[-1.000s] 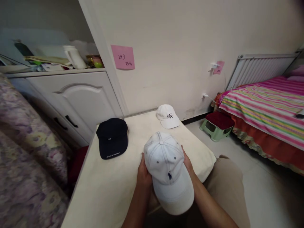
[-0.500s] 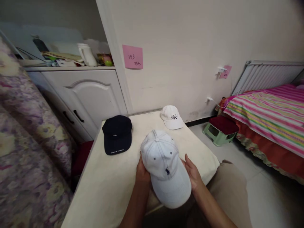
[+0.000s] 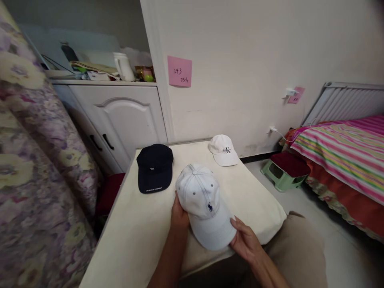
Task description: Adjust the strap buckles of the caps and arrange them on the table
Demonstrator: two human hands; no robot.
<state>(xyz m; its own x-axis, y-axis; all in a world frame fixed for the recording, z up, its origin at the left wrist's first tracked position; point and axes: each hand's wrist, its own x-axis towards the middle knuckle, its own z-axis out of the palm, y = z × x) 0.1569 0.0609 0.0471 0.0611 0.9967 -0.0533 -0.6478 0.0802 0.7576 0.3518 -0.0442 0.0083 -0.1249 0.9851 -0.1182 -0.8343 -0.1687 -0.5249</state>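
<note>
A white cap with a small dark horse logo (image 3: 204,204) sits on the cream table (image 3: 141,236) in front of me. My left hand (image 3: 179,214) grips its left side, fingers tucked under the crown. My right hand (image 3: 246,240) touches the edge of the brim at its lower right, fingers slightly curled. A navy cap (image 3: 154,168) lies to the left behind it, and a white cap with black letters (image 3: 224,149) lies at the table's far edge near the wall.
White cabinet (image 3: 120,120) with clutter on top stands at the back left. A flowered fabric (image 3: 36,160) fills the left. A green stool with a red cushion (image 3: 285,170) and a striped bed (image 3: 345,152) are on the right. A pink note (image 3: 179,71) hangs on the wall.
The white cap has come down onto the table and turned, brim to the lower right. My right hand slid from the crown's side to the brim. The view shifted left.
</note>
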